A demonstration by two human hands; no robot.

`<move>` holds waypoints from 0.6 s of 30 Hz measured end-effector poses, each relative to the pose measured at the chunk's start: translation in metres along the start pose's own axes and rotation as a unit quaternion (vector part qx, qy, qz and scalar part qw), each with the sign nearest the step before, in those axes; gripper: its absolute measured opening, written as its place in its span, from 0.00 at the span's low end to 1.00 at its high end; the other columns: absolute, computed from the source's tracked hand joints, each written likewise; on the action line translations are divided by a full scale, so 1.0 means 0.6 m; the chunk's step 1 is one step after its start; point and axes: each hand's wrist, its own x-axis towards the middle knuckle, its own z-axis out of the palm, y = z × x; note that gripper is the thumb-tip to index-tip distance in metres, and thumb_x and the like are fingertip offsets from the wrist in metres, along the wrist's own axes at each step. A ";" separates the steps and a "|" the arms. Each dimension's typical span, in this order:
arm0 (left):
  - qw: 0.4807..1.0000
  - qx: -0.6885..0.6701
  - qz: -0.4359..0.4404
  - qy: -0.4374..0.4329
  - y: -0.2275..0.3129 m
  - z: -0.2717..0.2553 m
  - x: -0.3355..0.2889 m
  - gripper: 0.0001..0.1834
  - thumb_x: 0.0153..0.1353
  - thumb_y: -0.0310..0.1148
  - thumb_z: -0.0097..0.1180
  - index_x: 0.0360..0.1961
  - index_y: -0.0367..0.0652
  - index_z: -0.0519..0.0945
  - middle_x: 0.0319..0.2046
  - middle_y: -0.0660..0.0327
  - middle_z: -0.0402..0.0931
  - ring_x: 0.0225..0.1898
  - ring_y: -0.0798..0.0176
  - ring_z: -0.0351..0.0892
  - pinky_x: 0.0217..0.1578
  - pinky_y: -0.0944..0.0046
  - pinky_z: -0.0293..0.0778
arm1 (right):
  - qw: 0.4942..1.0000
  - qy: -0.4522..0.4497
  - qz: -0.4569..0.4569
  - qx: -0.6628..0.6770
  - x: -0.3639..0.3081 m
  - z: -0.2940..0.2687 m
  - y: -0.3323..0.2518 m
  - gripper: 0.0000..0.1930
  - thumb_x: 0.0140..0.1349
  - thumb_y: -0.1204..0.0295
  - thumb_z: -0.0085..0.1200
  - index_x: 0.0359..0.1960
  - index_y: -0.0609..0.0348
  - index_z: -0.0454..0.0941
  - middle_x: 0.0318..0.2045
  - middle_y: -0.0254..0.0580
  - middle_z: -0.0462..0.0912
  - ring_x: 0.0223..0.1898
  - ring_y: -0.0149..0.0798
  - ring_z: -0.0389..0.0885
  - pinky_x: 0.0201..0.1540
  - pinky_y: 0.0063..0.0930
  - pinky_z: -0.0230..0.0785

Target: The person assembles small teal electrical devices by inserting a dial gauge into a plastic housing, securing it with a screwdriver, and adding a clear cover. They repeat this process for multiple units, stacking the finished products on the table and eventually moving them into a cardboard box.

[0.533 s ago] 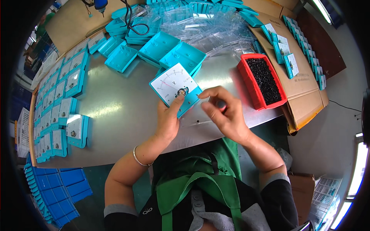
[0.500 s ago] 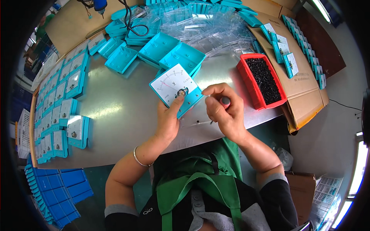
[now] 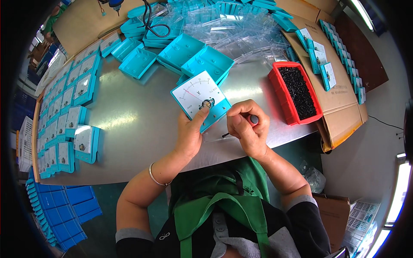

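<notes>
My left hand (image 3: 191,133) grips a panel voltmeter (image 3: 195,94) with a white dial, a red needle and a teal base. The thumb presses beside the round metal movement at the dial's lower edge, and the meter sits tilted above the table. My right hand (image 3: 249,129) is closed around a screwdriver (image 3: 254,119) with a red, dark-ended handle. Its thin shaft comes out below the fingers, pointing left, with something small and black at the tip. The bent forefinger is close to the meter's right corner; whether they touch I cannot tell.
A red bin (image 3: 297,92) of small black parts stands at the right. Teal cases (image 3: 206,64) and clear covers (image 3: 245,38) pile up at the back. Rows of meters (image 3: 86,137) line the table's left side; more lie on cardboard (image 3: 344,99) at the right.
My right hand has turned slightly, and the screwdriver's shaft now shows below the fingers. The left hand still holds the meter. The whole view has shifted a little.
</notes>
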 end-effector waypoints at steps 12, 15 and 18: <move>1.000 -0.016 -0.020 0.002 -0.006 -0.008 0.003 0.14 0.61 0.30 0.55 0.48 0.40 0.71 0.41 0.62 0.76 0.40 0.69 0.77 0.39 0.67 0.75 | 0.997 -0.001 -0.011 -0.071 0.012 0.007 0.020 0.03 0.62 0.80 0.39 0.36 0.65 0.67 0.17 0.34 0.68 0.16 0.24 0.61 0.18 0.20 0.53; 1.000 -0.011 -0.012 -0.012 -0.005 -0.004 0.006 0.14 0.61 0.30 0.55 0.48 0.40 0.72 0.41 0.62 0.76 0.40 0.68 0.78 0.38 0.68 0.75 | 0.999 -0.005 -0.017 -0.034 0.012 0.001 0.032 0.03 0.62 0.82 0.39 0.35 0.65 0.65 0.15 0.34 0.66 0.14 0.23 0.58 0.16 0.21 0.50; 0.999 -0.004 -0.020 -0.041 0.004 -0.003 0.006 0.16 0.61 0.29 0.54 0.49 0.38 0.70 0.42 0.60 0.76 0.41 0.67 0.77 0.37 0.65 0.78 | 0.999 -0.017 0.005 -0.040 0.012 0.001 0.025 0.03 0.61 0.82 0.41 0.35 0.65 0.68 0.18 0.34 0.68 0.17 0.23 0.61 0.19 0.20 0.55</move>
